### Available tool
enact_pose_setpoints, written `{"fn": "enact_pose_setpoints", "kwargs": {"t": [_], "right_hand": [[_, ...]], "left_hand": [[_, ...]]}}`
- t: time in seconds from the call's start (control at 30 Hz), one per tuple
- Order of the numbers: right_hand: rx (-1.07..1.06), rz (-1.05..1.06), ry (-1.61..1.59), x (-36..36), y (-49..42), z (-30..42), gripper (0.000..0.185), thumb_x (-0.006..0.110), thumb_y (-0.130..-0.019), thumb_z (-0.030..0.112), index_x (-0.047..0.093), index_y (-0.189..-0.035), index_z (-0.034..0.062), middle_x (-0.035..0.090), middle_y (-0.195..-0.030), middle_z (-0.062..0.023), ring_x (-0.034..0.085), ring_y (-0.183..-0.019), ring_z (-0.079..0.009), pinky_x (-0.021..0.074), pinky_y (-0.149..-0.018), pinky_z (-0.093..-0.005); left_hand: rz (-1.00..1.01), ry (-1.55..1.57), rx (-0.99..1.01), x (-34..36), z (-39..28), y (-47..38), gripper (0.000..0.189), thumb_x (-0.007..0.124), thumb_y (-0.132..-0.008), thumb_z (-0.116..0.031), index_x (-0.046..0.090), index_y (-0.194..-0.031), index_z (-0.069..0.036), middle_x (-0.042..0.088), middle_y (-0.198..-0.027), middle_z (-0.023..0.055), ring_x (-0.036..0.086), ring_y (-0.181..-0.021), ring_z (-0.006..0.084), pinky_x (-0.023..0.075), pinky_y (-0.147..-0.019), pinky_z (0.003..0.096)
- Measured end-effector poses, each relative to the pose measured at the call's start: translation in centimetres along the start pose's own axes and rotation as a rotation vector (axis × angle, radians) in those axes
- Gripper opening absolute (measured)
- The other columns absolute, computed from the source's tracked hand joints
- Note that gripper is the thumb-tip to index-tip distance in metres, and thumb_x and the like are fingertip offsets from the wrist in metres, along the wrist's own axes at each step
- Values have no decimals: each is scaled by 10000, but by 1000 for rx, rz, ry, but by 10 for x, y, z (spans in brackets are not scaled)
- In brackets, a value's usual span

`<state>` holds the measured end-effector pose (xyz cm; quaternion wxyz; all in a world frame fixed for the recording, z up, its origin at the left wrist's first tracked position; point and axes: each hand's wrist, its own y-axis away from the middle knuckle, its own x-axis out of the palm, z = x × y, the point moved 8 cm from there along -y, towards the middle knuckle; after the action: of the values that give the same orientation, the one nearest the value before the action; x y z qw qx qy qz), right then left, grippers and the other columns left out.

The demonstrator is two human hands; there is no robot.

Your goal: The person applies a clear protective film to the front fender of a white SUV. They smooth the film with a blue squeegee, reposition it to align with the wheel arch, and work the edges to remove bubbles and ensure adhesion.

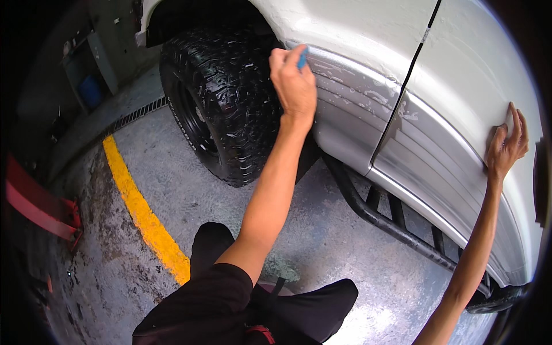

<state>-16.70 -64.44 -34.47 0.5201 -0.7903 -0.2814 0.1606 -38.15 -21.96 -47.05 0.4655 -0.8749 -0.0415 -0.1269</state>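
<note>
My left hand (295, 86) grips a small blue piece (302, 58), perhaps a sponge or clay bar, mostly hidden by the fingers. It is at the front end of the grey ribbed lower cladding (345, 101) of a white vehicle, just behind the wheel arch. Wet streaks and foamy drops lie on that cladding and around the door gap. Farther right, my right hand (509, 144) rests against the white door panel (465, 82), fingers spread and nothing in it.
A knobbly black tire (224, 99) stands left of my left hand. Below the door runs a black tubular side step (388, 228). A yellow line (144, 211) crosses the concrete floor (319, 228), with a drain grate (138, 114) beyond. Red metal equipment (41, 207) stands at far left.
</note>
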Motion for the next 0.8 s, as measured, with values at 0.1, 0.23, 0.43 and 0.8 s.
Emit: {"fn": "enact_pose_setpoints", "kwargs": {"t": [0.1, 0.23, 0.43, 0.8], "right_hand": [[7, -15, -12, -1, 0, -2, 517, 569, -1033, 180, 610, -1533, 303, 574, -1560, -20, 414, -1474, -198, 249, -1220, -414], [-25, -15, -6, 0, 1, -1, 514, 574, -1032, 187, 613, -1531, 305, 574, -1560, -18, 421, -1470, -197, 247, -1220, -414], [3, -7, 24, 2, 3, -4, 518, 580, -1032, 190, 615, -1531, 325, 575, -1556, -23, 435, -1447, -187, 264, -1201, -411], [28, -6, 9, 2, 2, -4, 505, 583, -1035, 203, 626, -1523, 325, 581, -1545, -27, 441, -1435, -206, 279, -1195, -431]], "left_hand": [[20, -28, 46, 4, -6, 3, 305, 694, -866, 121, 794, -1134, 14, 604, -951, 140, 642, -821, 298, 531, -764, 383], [302, 78, 246, 35, -42, 40, 415, 718, -801, 122, 781, -1193, 3, 614, -994, 134, 649, -926, 317, 545, -826, 419], [16, -10, 126, 4, 6, 12, 303, 706, -857, 117, 781, -1139, 34, 620, -938, 130, 644, -829, 307, 538, -775, 409], [248, -14, 307, 26, -18, 24, 413, 708, -794, 126, 791, -1176, -8, 612, -947, 147, 640, -907, 323, 542, -846, 410]]}}
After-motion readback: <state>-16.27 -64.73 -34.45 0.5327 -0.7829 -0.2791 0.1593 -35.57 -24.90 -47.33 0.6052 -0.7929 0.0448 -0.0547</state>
